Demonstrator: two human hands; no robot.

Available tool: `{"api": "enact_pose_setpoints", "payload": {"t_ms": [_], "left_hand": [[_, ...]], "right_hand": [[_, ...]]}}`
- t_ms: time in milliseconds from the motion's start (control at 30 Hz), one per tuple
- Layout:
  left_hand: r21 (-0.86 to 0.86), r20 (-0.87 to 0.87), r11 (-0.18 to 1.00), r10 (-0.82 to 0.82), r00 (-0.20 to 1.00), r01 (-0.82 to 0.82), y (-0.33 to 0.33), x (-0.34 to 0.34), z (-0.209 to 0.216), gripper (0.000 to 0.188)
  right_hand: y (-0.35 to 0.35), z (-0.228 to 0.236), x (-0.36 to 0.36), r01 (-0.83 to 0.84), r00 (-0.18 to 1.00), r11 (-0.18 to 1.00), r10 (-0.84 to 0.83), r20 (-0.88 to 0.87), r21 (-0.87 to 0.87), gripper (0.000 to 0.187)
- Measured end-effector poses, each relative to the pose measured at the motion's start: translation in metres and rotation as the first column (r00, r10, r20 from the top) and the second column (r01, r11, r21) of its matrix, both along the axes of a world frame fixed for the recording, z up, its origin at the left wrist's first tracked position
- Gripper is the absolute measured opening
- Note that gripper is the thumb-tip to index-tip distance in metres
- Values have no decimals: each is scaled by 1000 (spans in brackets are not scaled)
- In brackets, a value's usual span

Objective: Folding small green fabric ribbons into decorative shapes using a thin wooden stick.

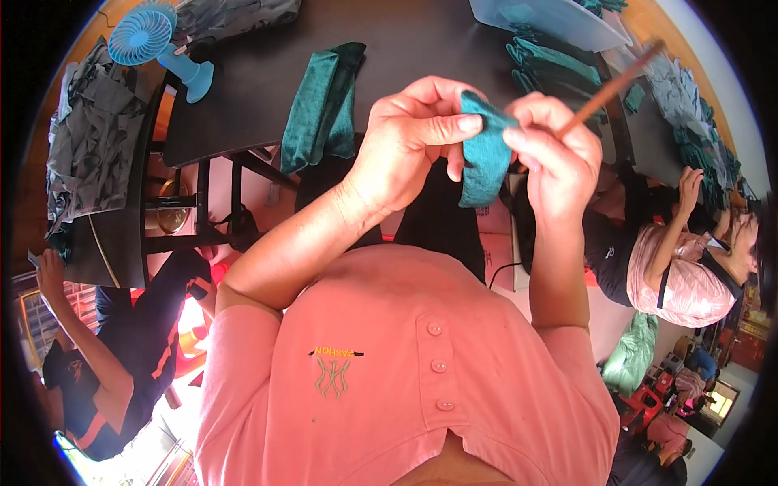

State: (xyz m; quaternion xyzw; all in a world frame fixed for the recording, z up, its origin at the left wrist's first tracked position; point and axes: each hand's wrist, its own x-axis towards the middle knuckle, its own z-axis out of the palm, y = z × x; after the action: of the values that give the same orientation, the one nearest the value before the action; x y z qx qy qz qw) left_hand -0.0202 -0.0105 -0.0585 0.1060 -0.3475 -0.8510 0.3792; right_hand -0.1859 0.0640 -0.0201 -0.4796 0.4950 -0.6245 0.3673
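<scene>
Above the near edge of the dark table, a strip of green velvet fabric (pixel 485 166) hangs between my hands. My left hand (pixel 417 134) pinches its upper end between thumb and fingers. Closed too, my right hand (pixel 563 154) grips a thin brown wooden stick (pixel 612 87) that points up to the right. Its thumb and fingertips touch the fabric's right edge. Whether the stick's lower end is inside the cloth is hidden by my fingers. On the table left of my hands lie folded green velvet pieces (pixel 320 105).
A light-blue fan (pixel 158 44) stands at the table's far left. Grey cloth is heaped (pixel 93 138) beyond it. At the far right are a clear plastic bin (pixel 559 20) and stacked green velvet pieces (pixel 555 69). Other people sit at both sides, one in a pink top (pixel 685 279).
</scene>
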Motion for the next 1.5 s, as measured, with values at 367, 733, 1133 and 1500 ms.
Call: {"api": "enact_pose_setpoints", "payload": {"t_ms": [367,733,1133,1500], "left_hand": [[-585,437,736,640,632,-341,-44,5,-8,28],[-985,107,60,949,295,162,-35,-8,-28,20],[-865,-213,-332,922,324,377,-90,-23,-9,12],[-900,436,353,715,546,255,-57,-2,-13,13]], "right_hand": [[-89,-26,-23,185,973,983,-182,-143,2,18],[41,-76,-18,117,978,934,-168,125,337,22],[64,-99,-12,-67,969,936,-21,244,346,20],[72,-121,-1,-156,929,929,22,369,336,25]]}}
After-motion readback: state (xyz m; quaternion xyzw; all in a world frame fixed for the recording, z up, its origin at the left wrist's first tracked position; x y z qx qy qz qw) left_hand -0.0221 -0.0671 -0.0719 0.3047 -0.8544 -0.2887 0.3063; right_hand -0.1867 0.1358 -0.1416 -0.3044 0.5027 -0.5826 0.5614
